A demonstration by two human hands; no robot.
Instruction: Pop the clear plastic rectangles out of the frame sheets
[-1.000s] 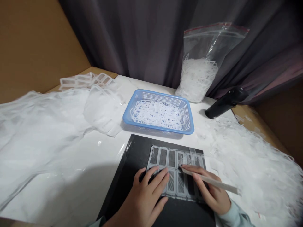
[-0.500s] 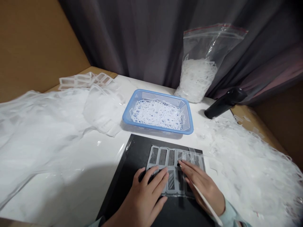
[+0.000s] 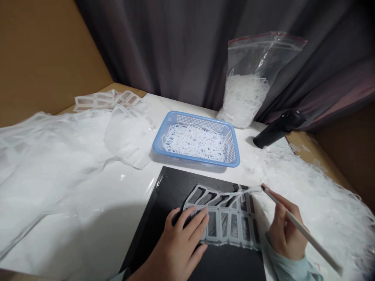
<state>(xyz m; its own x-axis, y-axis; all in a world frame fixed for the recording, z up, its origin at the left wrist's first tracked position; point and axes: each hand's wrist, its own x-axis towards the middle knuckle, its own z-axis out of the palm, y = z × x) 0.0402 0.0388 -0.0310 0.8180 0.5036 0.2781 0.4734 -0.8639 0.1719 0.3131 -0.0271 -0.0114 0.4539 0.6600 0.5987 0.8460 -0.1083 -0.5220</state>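
Two hands work over a black mat on a white table. Left hand: fingers spread and released, lying flat on a clear plastic lattice of rectangular windows, near the mat's centre. Upper row of the lattice is peeled up and angled toward the right; lower rows lie flat on the mat. Right hand: fingers clenched around a pale stick, its tip touching the lifted strip's far end, as far as can be seen.

Beyond the mat, a blue perforated basket holds tangled white lattice scraps. Behind it, a clear zip bag with a red strip along its top holds more scraps; no print is legible on it. To the bag's right lies a black handle. Loose clear film covers the table's left side; a scrap heap lies right of the mat.
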